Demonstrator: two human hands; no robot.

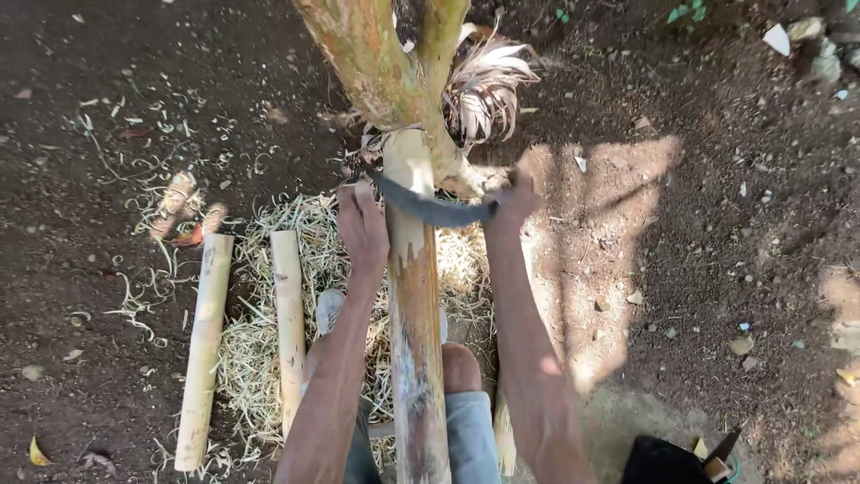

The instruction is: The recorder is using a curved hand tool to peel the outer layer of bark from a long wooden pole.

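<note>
The bare dirt ground (699, 269) carries everything in view. A forked tree trunk (381, 63) rises at the top centre, with a dried palm frond (488, 85) lodged behind the fork. A long bamboo pole (415, 323) leans up from between the person's knees, its upper end resting against the trunk base. Two shorter bamboo sections lie to the left: the outer section (203, 350) on dark soil, the inner section (288, 314) on a pile of pale wood shavings (260, 358) that spreads under the pole. A curved dark blade (430, 208) lies across the pole near its upper end. The left hand (361, 224) holds the left end of the blade, fingers curled and clamped on it. The right hand (512, 204) grips the right end, fingers closed round it. Both forearms run parallel on either side of the pole. At the bottom right edge sits a dark container (663, 462); a handle-like tool (717, 453) stands just beside or in it, which one cannot be told.
</note>
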